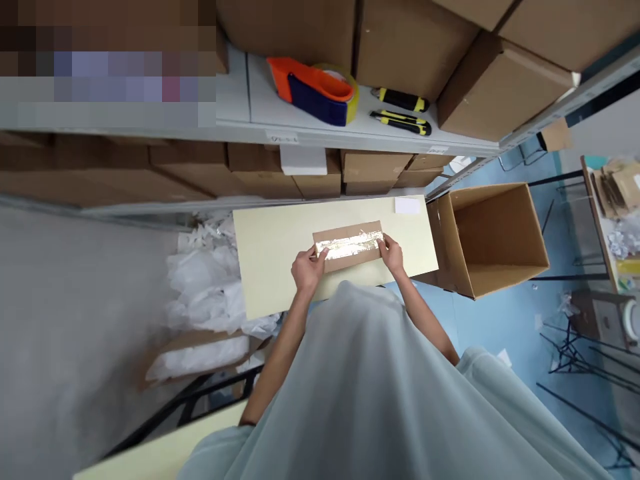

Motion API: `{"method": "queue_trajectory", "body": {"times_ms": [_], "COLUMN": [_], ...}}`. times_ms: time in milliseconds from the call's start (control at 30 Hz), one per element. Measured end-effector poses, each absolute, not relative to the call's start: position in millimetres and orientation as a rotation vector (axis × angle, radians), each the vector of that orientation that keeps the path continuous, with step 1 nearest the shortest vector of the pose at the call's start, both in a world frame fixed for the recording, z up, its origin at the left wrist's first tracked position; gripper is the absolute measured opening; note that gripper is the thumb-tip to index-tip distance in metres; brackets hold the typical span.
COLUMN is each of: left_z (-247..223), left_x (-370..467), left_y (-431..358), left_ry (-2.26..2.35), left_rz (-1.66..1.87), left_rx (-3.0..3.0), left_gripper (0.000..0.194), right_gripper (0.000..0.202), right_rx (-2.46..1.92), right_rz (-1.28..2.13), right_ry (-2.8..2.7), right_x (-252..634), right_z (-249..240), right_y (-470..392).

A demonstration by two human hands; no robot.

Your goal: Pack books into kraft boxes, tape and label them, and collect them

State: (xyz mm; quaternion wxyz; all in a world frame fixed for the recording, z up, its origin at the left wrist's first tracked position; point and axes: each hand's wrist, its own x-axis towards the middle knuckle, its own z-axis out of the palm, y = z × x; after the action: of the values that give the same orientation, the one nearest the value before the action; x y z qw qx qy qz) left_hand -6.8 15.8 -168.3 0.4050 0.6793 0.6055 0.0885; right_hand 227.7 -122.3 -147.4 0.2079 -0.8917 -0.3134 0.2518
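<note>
A flat brown cardboard box (345, 265) lies over the pale yellow tabletop (270, 267), with a shiny strip of clear tape (347, 245) running along its upper face. My left hand (307, 270) grips the box's left end, thumb on top over the tape's end. At the right end my right hand (391, 253) pinches the box, its thumb also on the tape. The fingers under both ends are partly hidden. Whether the box rests on the table or is lifted slightly, I cannot tell.
On the shelf above sit an orange and blue tape dispenser (315, 90) and two utility knives (401, 112), among cardboard boxes. A white label (407, 205) lies at the table's back right. An open carton (500, 233) stands right; white packing material (205, 280) is heaped left.
</note>
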Motion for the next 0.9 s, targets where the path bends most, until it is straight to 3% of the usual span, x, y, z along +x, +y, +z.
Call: {"method": "queue_trajectory", "body": {"times_ms": [400, 600, 767, 900], "left_z": [-186, -195, -156, -93], "left_x": [-28, -22, 1, 67], "left_y": [0, 14, -17, -67], "left_ry": [1.446, 1.546, 1.802, 1.714], "left_rz": [0.258, 0.236, 0.315, 0.279], "left_rx": [1.979, 1.747, 1.618, 1.825], "left_gripper": [0.048, 0.056, 0.047, 0.058], "right_gripper": [0.055, 0.053, 0.035, 0.021], "right_rx": [-2.494, -2.323, -2.087, -1.956], "right_rz": [0.912, 1.068, 1.188, 1.331], "right_ry": [-0.514, -0.620, -0.824, -0.811], "right_x": [193, 210, 262, 331], "right_z": [-155, -157, -174, -173], "right_y": [-162, -172, -176, -203]}}
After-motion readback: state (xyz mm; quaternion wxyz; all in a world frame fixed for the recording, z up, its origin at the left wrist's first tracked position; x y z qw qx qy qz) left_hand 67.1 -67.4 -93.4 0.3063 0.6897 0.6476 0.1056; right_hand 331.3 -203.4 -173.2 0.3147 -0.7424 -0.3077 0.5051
